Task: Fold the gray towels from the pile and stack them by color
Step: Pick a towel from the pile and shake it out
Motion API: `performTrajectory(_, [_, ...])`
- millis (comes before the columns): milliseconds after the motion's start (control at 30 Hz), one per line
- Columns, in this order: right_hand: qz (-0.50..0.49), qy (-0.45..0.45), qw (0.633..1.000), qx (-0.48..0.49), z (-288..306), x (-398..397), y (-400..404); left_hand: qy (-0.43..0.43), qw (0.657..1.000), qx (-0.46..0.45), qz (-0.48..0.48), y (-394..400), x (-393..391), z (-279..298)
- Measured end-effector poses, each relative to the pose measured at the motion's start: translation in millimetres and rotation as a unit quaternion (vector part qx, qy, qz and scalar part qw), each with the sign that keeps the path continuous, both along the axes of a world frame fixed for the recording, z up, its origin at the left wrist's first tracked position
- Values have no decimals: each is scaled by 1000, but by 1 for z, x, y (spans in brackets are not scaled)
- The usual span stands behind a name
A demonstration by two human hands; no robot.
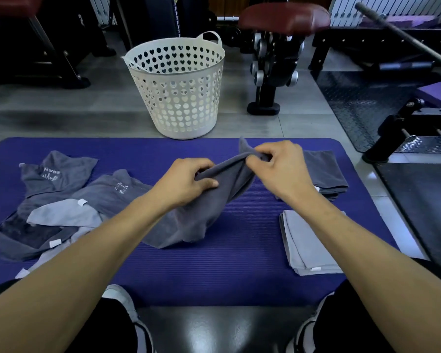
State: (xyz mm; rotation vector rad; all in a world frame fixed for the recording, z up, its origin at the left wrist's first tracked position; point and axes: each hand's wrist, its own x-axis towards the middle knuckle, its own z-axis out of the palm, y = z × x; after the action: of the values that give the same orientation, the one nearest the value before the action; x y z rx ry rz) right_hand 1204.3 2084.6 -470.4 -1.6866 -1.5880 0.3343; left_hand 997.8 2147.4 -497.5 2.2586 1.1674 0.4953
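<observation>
You've got the dark gray terry towel (209,200) lifted at mid-mat, your left hand (189,182) gripping its bunched upper edge, your right hand (278,164) pinching the far corner so a point sticks up. Its lower end sags in soft rumpled folds onto the purple ribbed foam mat (214,271). Left lies the loose pile of gray towels (61,207); far right the folded dark gray stack (326,174), near right the folded light gray stack (306,245).
</observation>
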Motion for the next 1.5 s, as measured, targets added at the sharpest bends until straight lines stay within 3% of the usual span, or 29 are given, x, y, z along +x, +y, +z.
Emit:
performTrajectory(200, [-25,11,1000,-7,-4,9,0,82,992,-27,87,9,-14,-24])
performTrajectory(400, [40,-80,994,-55,-21,5,6,-7,998,-35,57,3,-6,5])
performTrajectory(633, [170,44,978,-118,-10,-15,-6,-48,996,-59,50,-8,-7,33])
performTrajectory(800, [143,-10,989,-45,-11,-13,-5,-28,994,-110,-5,-13,-15,36])
performTrajectory(1000, [86,-37,996,-12,-11,-12,-3,-2,992,-130,3,-15,-20,36])
performTrajectory(1167, [-5,29,1000,-11,-3,3,1,48,988,-148,12,-10,-34,28])
performTrajectory(1300, [-36,95,993,-63,-6,5,5,65,982,-162,70,-3,-44,17])
performTrajectory(1400, [-31,186,975,-116,-11,-2,7,-23,980,-146,133,-5,-42,18])
performTrajectory(1500, [-8,305,939,-159,-8,-8,8,-161,953,-179,182,-10,-34,25])
